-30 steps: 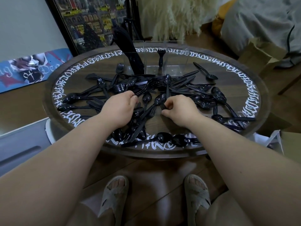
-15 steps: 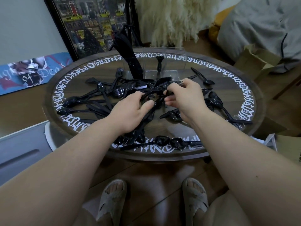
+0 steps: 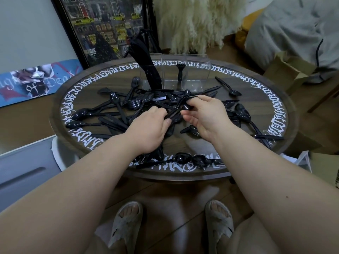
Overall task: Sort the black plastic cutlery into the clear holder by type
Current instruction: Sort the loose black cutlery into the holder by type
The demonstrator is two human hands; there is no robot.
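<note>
**Both hands on one bunch of cutlery above the pile**

We see a small bunch of black forks (image 3: 178, 107) held slanting just above the worktop (image 3: 275, 114), tines pointing far and right, handles near and left. Our left hand (image 3: 148, 132) grips the handle end, fingers curled down over it, knuckles up, wrist low over the near part of the pile. Our right hand (image 3: 205, 116) comes in from the right with the palm turned left; its thumb and forefinger pinch the bunch near the tines, while the other fingers hang loosely curled below. Both forearms reach in from the near edge and converge at the middle.

Under and around the hands lies the loose cutlery pile (image 3: 117, 114), spoons, forks and knives crossing each other over the centre of the round worktop, which carries a ring of white lettering. One spoon (image 3: 228, 87) lies apart at the far right. Two more spoons (image 3: 190, 159) lie on the lettering at the near rim.

At the far side stands the clear holder (image 3: 194, 74): its left compartment has a tall, leaning bundle of knives (image 3: 146, 65), and one fork (image 3: 180, 72) stands upright further right; which compartment we cannot tell.
</note>
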